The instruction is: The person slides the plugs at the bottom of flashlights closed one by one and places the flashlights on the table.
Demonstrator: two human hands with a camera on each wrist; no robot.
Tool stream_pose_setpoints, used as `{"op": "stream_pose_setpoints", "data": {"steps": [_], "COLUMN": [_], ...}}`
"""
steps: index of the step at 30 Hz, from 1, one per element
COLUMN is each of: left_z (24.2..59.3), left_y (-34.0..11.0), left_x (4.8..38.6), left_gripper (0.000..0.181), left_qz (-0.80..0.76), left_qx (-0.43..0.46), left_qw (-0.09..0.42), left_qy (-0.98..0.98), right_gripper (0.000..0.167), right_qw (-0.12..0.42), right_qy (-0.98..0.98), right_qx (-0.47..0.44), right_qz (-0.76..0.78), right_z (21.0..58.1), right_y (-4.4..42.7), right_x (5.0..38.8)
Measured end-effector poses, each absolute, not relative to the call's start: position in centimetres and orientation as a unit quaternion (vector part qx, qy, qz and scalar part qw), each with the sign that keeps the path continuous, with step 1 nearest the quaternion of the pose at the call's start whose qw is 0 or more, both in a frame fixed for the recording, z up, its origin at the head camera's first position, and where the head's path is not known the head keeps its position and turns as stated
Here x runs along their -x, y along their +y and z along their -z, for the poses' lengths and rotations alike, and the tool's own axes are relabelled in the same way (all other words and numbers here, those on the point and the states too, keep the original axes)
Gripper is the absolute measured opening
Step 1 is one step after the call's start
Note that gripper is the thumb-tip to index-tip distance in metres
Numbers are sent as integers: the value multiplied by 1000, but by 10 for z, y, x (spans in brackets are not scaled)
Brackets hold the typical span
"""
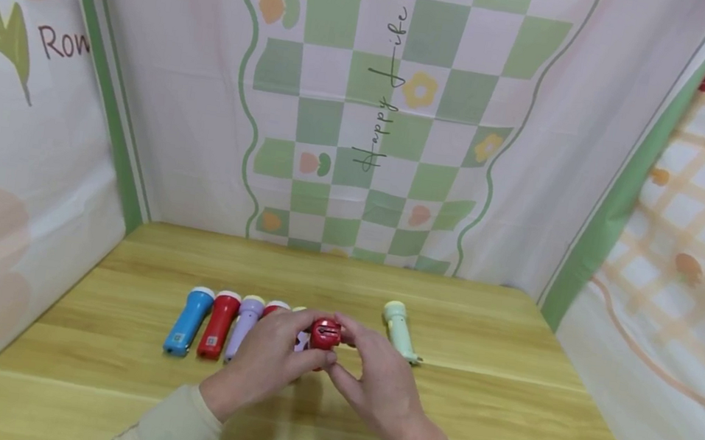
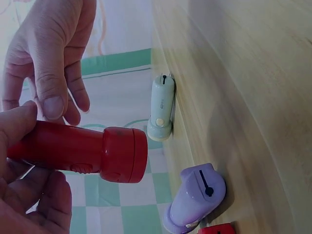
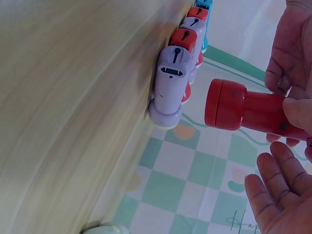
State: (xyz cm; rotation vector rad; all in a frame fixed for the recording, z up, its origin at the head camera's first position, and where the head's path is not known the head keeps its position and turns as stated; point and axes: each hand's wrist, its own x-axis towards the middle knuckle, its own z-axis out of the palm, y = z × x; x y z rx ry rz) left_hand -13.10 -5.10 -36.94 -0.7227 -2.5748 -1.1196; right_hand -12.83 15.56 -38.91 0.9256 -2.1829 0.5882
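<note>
A red flashlight (image 2: 78,146) is held above the table, lens end pointing down. My left hand (image 1: 272,347) grips its body, with the thumb on one side and curled fingers around the other. Near the tail end is my right hand (image 1: 381,380); its fingers (image 3: 270,190) extend loosely beside the flashlight, apart from it in the right wrist view. Whether the right thumb touches the tail cannot be told. From above, the head view shows the flashlight's red tail end (image 1: 326,332) between both hands.
Left of the hands stands a row of upright flashlights: blue (image 1: 188,322), red (image 1: 219,327), lavender (image 1: 245,325), another red (image 3: 184,38) and another lavender (image 3: 169,85). A pale green flashlight (image 1: 400,332) stands at the right. Patterned cloth (image 1: 371,126) surrounds the wooden table (image 1: 487,416).
</note>
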Motion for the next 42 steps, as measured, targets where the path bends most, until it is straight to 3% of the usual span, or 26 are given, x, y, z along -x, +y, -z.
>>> {"op": "stream_pose_setpoints", "data": {"steps": [13,42], "left_z": [367,374], "left_y": [-54,-55], "left_x": [134,140], "left_gripper": [43,41], "left_qz": [339,448], "left_qx": [253,253], "left_qw": [178,70], "left_qy": [-888,-854], "right_gripper": [77,75], "right_qw": [351,349], "right_qy": [-839,-839], "right_qx": [-349,-350], "right_qz": [-227,-229], "right_z": [392,394], "right_y": [161,165], "right_x": [128,129]}}
